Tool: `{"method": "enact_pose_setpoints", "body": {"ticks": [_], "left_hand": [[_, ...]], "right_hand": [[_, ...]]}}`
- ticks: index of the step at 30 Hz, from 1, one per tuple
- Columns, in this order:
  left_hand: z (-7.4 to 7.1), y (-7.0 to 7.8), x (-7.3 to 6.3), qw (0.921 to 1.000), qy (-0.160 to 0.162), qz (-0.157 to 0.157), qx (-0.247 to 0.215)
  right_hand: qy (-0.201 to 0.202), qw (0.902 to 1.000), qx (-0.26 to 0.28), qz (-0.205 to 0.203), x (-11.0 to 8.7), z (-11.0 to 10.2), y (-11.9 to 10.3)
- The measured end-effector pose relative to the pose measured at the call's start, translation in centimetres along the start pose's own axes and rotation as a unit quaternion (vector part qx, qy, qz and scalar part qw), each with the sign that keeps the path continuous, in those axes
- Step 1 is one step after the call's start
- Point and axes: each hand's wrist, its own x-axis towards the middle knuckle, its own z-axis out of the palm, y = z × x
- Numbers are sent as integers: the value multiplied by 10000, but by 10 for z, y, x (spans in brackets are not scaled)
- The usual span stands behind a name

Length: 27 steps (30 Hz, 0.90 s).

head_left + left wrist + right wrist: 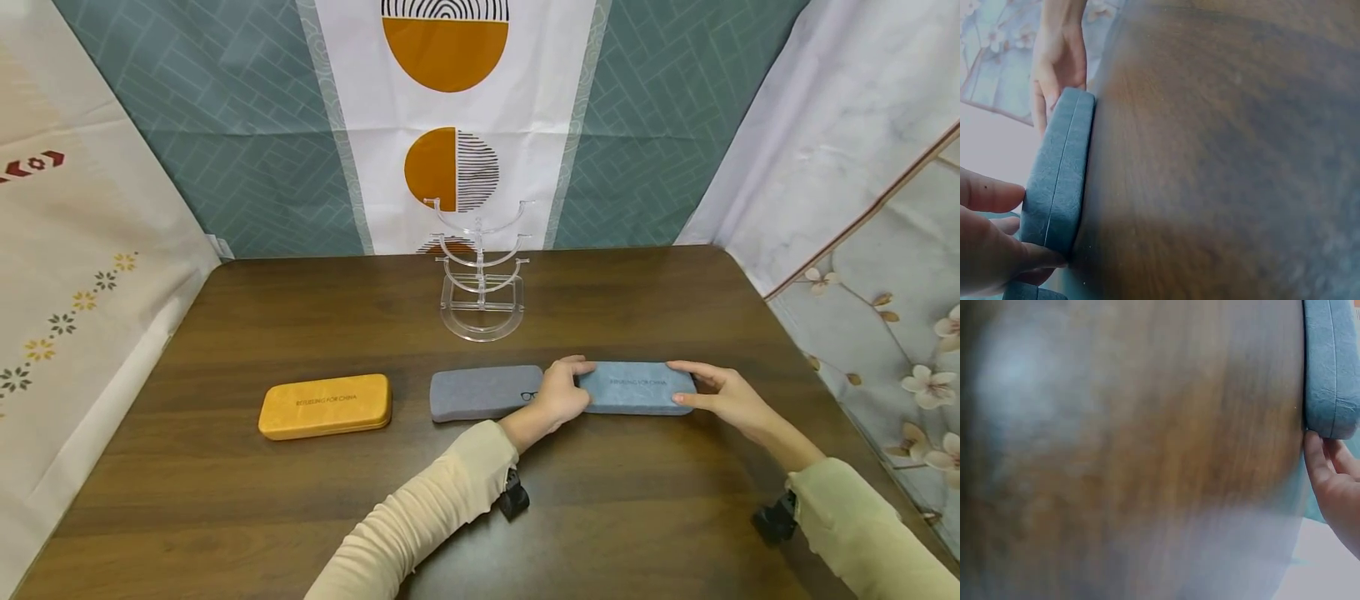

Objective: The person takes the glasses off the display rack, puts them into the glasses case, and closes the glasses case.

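A light blue glasses case with dark lettering lies flat on the brown table, its seam showing in both wrist views. At its left end my left hand holds it between thumb and fingers. My right hand grips the opposite end, index finger at the far corner and thumb at the near one. In the right wrist view, right fingertips meet the rounded end of the case. Just left of the left hand lies a grey-blue glasses case with a small glasses drawing, its right end partly covered by that hand.
A yellow glasses case lies farther left, roughly in line with the others. Behind the row stands a clear tiered display stand. Patterned cloths hang behind the table and along both sides.
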Motion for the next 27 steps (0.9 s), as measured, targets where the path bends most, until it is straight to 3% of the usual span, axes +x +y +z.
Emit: {"method": "enact_pose_setpoints", "body": {"ticks": [9,20,27], "left_hand": [[-5,2,-1,9995,27,218,227],[-11,13,-7,9985,170,527,40],[-15,15,-10,9950,139,989,-20]], "right_hand": [[-27,10000,-53,55,3,-6,-6],[533,9980,-332,93,-3,-4,-23],[759,9958,-507,19,-7,-1,-38]]}}
